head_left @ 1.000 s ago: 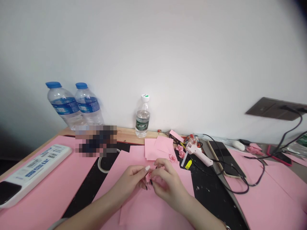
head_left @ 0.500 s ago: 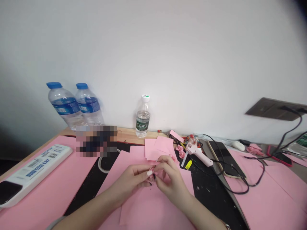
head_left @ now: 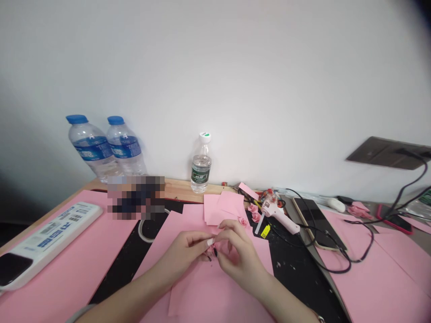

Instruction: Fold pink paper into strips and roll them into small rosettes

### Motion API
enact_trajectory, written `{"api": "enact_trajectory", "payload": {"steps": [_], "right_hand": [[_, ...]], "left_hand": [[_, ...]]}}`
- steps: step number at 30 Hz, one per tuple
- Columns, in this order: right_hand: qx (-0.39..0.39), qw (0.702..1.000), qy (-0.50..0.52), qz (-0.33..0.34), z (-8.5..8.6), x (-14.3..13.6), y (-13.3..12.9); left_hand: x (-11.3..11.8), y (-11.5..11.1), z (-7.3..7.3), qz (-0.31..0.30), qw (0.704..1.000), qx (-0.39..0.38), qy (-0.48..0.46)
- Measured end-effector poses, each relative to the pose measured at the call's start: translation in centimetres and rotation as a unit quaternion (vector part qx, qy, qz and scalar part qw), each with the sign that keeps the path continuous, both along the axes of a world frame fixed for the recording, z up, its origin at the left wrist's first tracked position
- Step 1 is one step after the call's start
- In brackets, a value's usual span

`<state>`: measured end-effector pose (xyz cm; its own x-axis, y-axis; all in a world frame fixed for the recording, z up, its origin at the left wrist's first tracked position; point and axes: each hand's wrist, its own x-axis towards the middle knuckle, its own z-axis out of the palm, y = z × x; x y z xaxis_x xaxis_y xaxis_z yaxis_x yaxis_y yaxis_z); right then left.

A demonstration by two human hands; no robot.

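Between the fingertips of both hands is a small pink paper flower, partly covered by the fingers. My left hand pinches it from the left, thumb on top. From the right, my right hand has its thumb and fingers curled at the flower's edge. Both hands are above pink paper sheets. Just beyond my fingers lie smaller pink paper pieces. Finished-looking pink paper roses rest beside them, close to a pale pink glue gun.
A small water bottle stands by the wall, two larger bottles at the left. A long white box lies on pink paper. On the right are a phone, black cables and a white case. A wall socket holds plugs.
Both hands stay in nearly the same place, with the fingers shifting slightly around the paper flower. Nothing else on the table has visibly moved.
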<state>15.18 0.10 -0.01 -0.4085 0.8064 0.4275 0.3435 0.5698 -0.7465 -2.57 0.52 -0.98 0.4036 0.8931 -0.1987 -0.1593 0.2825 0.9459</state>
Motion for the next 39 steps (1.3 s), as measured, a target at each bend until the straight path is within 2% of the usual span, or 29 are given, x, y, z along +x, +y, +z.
{"api": "enact_trajectory", "payload": {"steps": [13,24,33,39], "right_hand": [[0.025,0.999,-0.028,0.014,-0.4,0.2,0.0],[0.012,0.999,-0.019,0.031,-0.1,0.1,-0.3],[-0.002,0.999,0.002,0.035,-0.1,-0.1,-0.3],[0.006,0.999,-0.007,0.041,0.2,0.0,-0.4]], "left_hand": [[0.1,0.1,0.0,0.019,0.999,-0.029,-0.010],[0.1,-0.1,0.2,0.008,1.000,-0.005,0.003],[0.3,-0.6,0.0,-0.005,0.994,-0.081,-0.080],[0.4,-0.4,-0.8,-0.018,0.993,-0.057,-0.101]]}}
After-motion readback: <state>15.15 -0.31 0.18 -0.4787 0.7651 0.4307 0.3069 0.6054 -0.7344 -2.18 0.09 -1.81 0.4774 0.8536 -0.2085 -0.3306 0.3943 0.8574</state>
